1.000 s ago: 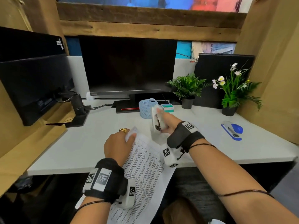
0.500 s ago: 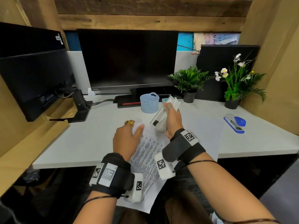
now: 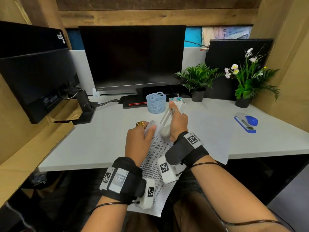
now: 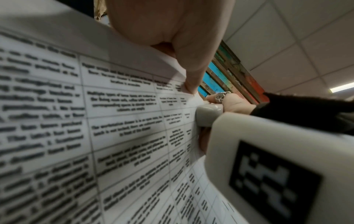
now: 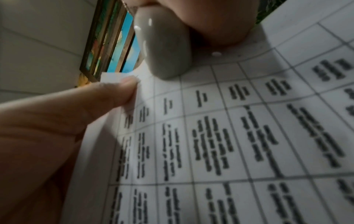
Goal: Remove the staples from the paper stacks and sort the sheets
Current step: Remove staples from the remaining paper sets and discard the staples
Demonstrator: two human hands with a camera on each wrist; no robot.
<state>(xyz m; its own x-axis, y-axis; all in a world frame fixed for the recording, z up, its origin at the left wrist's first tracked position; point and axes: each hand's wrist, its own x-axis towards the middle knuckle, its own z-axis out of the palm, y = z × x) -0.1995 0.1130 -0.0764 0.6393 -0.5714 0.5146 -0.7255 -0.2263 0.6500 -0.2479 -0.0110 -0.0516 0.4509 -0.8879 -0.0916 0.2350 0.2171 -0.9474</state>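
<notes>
A stapled stack of printed sheets [image 3: 155, 166] hangs over the desk's front edge toward my lap. My left hand [image 3: 140, 139] pinches its top corner, thumb on the printed face [image 4: 134, 121]; the same thumb [image 5: 114, 92] shows in the right wrist view. My right hand [image 3: 177, 121] grips a white staple remover [image 3: 167, 124], held slanted, its rounded end [image 5: 164, 45] close against the paper's top edge beside the pinched corner. The same end [image 4: 208, 113] shows in the left wrist view. A loose white sheet [image 3: 212, 136] lies on the desk to the right.
A blue mesh basket [image 3: 156, 102] and a small teal box [image 3: 175, 99] stand behind my hands. A blue stapler [image 3: 246, 122] lies at the right. Two potted plants [image 3: 198, 79] and two monitors [image 3: 132, 57] line the back of the white desk [image 3: 100, 134].
My right hand brought the staple remover down and left from above the desk to the paper's top corner. The left hand kept its pinch on the corner.
</notes>
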